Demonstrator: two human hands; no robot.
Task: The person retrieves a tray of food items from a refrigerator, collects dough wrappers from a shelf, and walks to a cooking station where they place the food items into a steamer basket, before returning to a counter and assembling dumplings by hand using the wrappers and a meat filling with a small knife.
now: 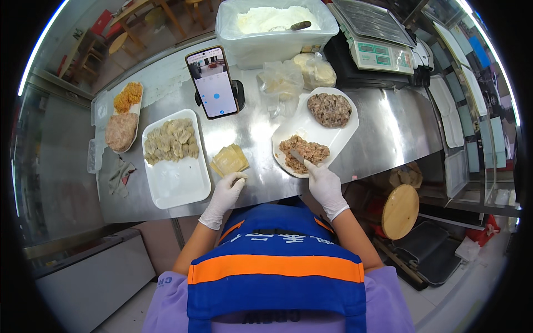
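My right hand [323,183], in a white glove, grips a flat metal spreader [297,156]. Its blade rests in a loose mound of minced meat [311,150] at the near end of a white tray [342,146]. A darker, rounded mound of minced filling [330,110] sits at that tray's far end. My gloved left hand [228,188] is at the near edge of a stack of square yellowish dough wrappers [230,160], fingers bent; whether it pinches one is hidden. Left of it, a white tray [178,183] carries rows of folded wontons [171,139].
A phone [213,83] stands on a holder behind the wrappers. Further back are a flour bin [275,48], plastic bags of dough wrappers [281,85] and a scale [379,52]. A tray with orange and pink fillings [121,130] and a grey rag [120,177] lie far left.
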